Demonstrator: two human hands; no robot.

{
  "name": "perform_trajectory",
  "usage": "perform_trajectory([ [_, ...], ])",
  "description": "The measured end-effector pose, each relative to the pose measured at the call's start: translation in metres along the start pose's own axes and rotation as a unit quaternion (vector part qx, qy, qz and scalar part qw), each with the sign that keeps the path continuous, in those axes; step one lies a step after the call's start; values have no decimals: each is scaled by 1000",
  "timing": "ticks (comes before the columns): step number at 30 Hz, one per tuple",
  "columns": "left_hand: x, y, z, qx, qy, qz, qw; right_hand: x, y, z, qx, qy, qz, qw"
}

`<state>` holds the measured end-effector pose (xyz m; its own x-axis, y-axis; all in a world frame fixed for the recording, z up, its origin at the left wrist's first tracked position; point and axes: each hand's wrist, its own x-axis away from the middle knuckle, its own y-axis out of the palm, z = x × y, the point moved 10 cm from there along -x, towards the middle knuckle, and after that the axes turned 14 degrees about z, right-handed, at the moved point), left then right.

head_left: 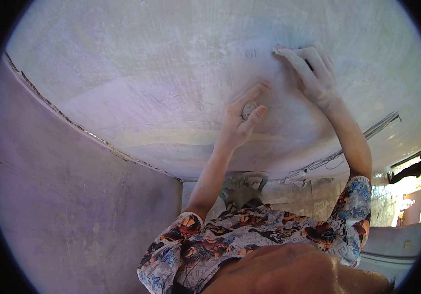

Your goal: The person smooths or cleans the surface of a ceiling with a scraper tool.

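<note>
— Please, where is the chair (227,188), if I start from the seam (85,131)?
— It is to the right of the seam's lower end. The broad surface (122,73) lies above and right of the seam, and the side wall (73,196) lies below and left.
— And the cables (379,126)?
— On the broad surface, well right of the seam. The opening (411,183) is farther right.
</note>
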<state>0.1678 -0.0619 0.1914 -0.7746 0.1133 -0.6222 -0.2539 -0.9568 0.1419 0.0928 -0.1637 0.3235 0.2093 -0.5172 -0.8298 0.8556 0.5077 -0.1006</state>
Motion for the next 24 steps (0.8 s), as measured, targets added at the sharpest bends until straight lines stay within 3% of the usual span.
perform_trajectory([
  [4,1,7,22,23,53,5,998,-43,7,-16,-11,-21,4,1000],
  [10,-1,5,26,45,51,5,998,-20,-5,-14,43,-28,-3,999],
  [15,6,16,36,53,38,-17,998,-54,9,-29,-12,-45,1,999],
  [22,7,20,31,25,20,-55,998,-20,-14,-15,39,-37,-27,998],
  [24,11,17,26,55,24,-19,998,-45,-1,-25,-36,-47,6,998],
])
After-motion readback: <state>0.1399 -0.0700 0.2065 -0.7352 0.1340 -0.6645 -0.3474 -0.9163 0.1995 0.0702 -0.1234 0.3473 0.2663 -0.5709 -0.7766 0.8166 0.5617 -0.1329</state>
